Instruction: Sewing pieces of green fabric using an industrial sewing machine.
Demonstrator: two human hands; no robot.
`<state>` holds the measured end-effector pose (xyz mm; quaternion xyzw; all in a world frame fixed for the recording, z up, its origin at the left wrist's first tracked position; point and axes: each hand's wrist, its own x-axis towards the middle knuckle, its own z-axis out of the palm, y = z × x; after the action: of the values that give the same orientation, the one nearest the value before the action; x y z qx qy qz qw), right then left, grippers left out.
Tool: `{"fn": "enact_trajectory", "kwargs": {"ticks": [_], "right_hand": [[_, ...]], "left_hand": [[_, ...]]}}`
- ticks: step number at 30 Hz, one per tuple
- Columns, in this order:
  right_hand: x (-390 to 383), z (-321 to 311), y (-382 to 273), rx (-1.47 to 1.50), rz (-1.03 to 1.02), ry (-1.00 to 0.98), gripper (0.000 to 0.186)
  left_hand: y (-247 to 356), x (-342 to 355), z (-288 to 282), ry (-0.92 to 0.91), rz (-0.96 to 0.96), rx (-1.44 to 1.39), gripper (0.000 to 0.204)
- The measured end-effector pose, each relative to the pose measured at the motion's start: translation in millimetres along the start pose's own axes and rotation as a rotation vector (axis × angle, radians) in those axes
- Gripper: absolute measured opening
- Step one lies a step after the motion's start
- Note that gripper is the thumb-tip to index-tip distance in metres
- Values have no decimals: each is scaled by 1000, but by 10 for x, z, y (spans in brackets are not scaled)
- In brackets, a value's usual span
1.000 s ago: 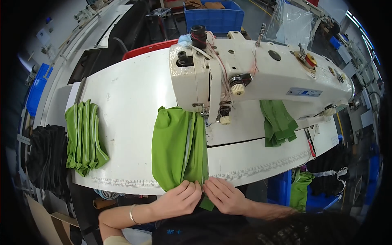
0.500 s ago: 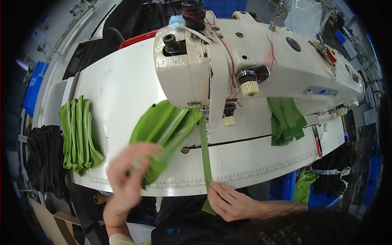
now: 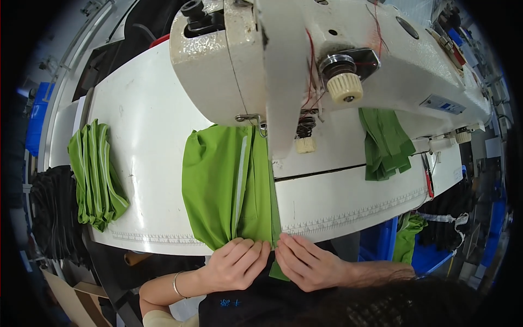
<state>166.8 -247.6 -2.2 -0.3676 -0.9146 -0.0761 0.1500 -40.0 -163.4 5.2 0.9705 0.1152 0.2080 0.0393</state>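
A bright green fabric piece (image 3: 215,185) with a pale reflective-looking stripe lies on the white table, its far end under the white sewing machine (image 3: 210,76). My left hand (image 3: 238,265) pinches its near edge at the table's front rim, gathering the cloth into folds. Along the piece's right side runs a narrow darker green strip (image 3: 274,212). My right hand (image 3: 309,265) grips that strip close to my left hand, fingers closed, and the strip's tail hangs below. The needle area is hidden behind the machine head.
Folded green pieces (image 3: 98,174) are stacked at the left, beside a black fabric pile (image 3: 57,212). More dark green strips (image 3: 385,144) lie under the machine arm, near red-handled snips (image 3: 428,177). A blue bin (image 3: 377,248) with fabric stands below the table at right.
My left hand has moved right and down, drawing the green piece flat alongside the strip and next to my right hand. The view has shifted closer to the machine.
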Motion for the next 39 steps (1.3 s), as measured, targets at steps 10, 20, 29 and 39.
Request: {"fn": "enact_trajectory", "kwargs": {"ticks": [10, 20, 29, 39], "right_hand": [[0, 17, 22, 13, -1, 16, 31], [23, -39, 86, -74, -57, -3, 28], [41, -72, 66, -61, -84, 8, 30], [66, -54, 70, -47, -78, -1, 32]], "left_hand": [[-7, -10, 28, 8, -25, -23, 32], [-433, 143, -724, 218, -572, -448, 35], [-922, 89, -849, 528, -992, -800, 16], [-35, 111, -161, -86, 91, 68, 29]]}}
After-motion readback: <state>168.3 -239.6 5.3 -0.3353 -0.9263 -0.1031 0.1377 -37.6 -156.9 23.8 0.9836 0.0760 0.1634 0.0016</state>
